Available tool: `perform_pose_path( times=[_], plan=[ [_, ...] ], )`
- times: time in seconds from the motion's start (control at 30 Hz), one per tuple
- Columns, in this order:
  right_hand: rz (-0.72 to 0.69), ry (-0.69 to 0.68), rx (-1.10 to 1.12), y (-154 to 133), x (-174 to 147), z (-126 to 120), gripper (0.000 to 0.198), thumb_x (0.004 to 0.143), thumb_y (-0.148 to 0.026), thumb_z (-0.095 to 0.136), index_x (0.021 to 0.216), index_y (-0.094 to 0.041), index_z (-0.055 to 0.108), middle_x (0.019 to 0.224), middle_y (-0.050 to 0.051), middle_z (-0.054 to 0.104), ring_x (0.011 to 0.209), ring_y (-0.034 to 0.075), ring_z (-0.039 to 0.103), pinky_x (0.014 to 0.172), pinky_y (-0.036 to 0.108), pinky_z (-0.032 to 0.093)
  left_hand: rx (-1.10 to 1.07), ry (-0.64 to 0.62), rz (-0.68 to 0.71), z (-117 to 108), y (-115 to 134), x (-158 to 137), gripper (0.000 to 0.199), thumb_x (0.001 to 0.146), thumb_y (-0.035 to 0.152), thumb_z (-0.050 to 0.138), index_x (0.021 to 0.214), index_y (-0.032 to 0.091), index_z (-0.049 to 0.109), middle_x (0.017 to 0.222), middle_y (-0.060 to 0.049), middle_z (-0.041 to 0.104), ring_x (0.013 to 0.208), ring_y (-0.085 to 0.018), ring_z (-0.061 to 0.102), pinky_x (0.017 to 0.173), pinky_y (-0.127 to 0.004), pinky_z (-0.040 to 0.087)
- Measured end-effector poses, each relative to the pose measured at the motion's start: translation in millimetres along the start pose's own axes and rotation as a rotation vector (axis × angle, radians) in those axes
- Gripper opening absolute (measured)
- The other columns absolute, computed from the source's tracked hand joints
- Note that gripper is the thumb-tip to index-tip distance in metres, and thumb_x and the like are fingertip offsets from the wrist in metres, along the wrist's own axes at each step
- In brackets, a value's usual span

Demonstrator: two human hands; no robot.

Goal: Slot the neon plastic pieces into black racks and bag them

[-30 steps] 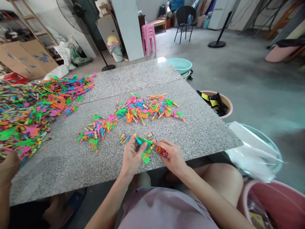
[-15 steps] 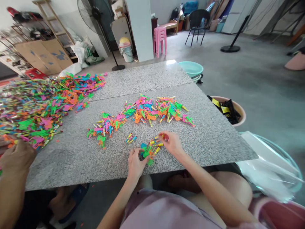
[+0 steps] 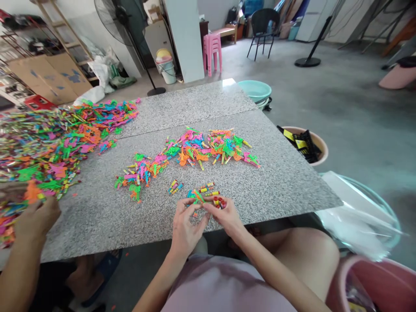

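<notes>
A speckled grey surface (image 3: 276, 177) was set before the seated person's lap, and a pink tub (image 3: 386, 277) was placed on the floor beside the right knee. Near the front edge, a green-and-orange plastic toy (image 3: 198, 196) was met by the fingertips of both hands. The left hand (image 3: 185, 227) was curved around its near side; whether its grip was clamped on the toy cannot be told, as the contact was partly hidden. By the right hand (image 3: 229, 216), several red-and-yellow tubes (image 3: 219, 202) were kept in a closed grip, with thumb and forefinger extended toward the toy.

Just beyond, small banded tubes (image 3: 208, 188) were laid behind the hands, and a little cluster of tubes (image 3: 175, 187) was placed to their left. Farther back, a curved row of colourful toys (image 3: 191, 151) was spread across the surface. On the left, a large heap (image 3: 55, 147) of similar pieces was piled, with a co-worker's hand (image 3: 39, 219) held at its near edge.

Past the right edge, a tan basin (image 3: 323, 149) was filled with black items, and a turquoise basin (image 3: 255, 89) was seen beyond. In the background, pink stools (image 3: 212, 45) were stacked near a black chair (image 3: 264, 21).
</notes>
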State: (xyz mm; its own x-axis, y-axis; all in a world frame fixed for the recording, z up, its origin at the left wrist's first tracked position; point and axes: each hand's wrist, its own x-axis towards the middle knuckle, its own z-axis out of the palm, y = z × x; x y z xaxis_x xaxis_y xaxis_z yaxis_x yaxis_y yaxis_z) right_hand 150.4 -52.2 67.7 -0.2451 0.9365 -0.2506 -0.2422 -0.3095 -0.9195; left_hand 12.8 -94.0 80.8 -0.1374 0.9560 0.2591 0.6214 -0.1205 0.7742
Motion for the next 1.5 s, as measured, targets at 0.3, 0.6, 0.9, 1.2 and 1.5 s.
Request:
perform_pose_path(
  times=[0.3, 0.6, 0.9, 1.2, 1.5],
  plan=[
    [0.13, -0.067, 0.113, -25.9, -11.0, -23.5, 0.041, 0.068, -0.051, 0.075, 0.087, -0.022, 0.054, 0.051, -0.01, 0.05, 0.033, 0.004, 0.03, 0.033, 0.018, 0.016, -0.774, -0.036, -0.473, 16.5, 10.1, 18.0, 0.058, 0.062, 0.035, 0.087, 0.104, 0.021, 0.049, 0.081, 0.002, 0.065, 0.073, -0.014, 0.067, 0.063, -0.023, 0.054],
    [-0.388, 0.162, -0.43, -32.4, -30.9, -37.5, 0.018, 0.078, -0.038, 0.072, 0.084, -0.021, 0.071, 0.08, 0.004, 0.069, 0.073, 0.017, 0.063, 0.068, 0.029, 0.05, -0.981, -0.122, -0.56, 11.1, 33.1, 20.8, 0.036, 0.069, 0.036, 0.083, 0.092, 0.017, 0.062, 0.08, 0.002, 0.068, 0.071, -0.01, 0.064, 0.067, -0.019, 0.053],
    [-0.43, 0.176, -0.515, -27.8, -29.7, -38.3, 0.014, 0.082, -0.036, 0.069, 0.086, -0.023, 0.074, 0.081, 0.004, 0.071, 0.074, 0.019, 0.065, 0.068, 0.03, 0.05, -0.9, -0.138, -0.501, 10.4, 34.7, 22.5, 0.037, 0.069, 0.038, 0.082, 0.091, 0.017, 0.06, 0.075, 0.002, 0.067, 0.068, -0.011, 0.063, 0.067, -0.022, 0.054],
    [-0.505, -0.018, -0.7, -28.1, -29.0, -36.8, 0.017, 0.089, -0.036, 0.06, 0.087, -0.023, 0.071, 0.082, 0.004, 0.069, 0.073, 0.017, 0.064, 0.068, 0.028, 0.048, -0.895, -0.1, -0.511, 11.5, 30.0, 19.8, 0.037, 0.067, 0.037, 0.083, 0.088, 0.017, 0.059, 0.077, 0.002, 0.065, 0.068, -0.01, 0.062, 0.066, -0.02, 0.05],
    [-0.578, 0.307, -0.775, -73.1, 98.4, -34.0, 0.029, 0.088, -0.043, 0.056, 0.092, -0.019, 0.071, 0.081, 0.004, 0.063, 0.07, 0.017, 0.056, 0.068, 0.029, 0.044, -0.069, -0.036, -0.382, -23.7, -44.9, 49.0, 0.048, 0.065, 0.048, 0.075, 0.097, 0.016, 0.056, 0.09, -0.007, 0.06, 0.09, -0.025, 0.062, 0.081, -0.04, 0.051]
  ],
)
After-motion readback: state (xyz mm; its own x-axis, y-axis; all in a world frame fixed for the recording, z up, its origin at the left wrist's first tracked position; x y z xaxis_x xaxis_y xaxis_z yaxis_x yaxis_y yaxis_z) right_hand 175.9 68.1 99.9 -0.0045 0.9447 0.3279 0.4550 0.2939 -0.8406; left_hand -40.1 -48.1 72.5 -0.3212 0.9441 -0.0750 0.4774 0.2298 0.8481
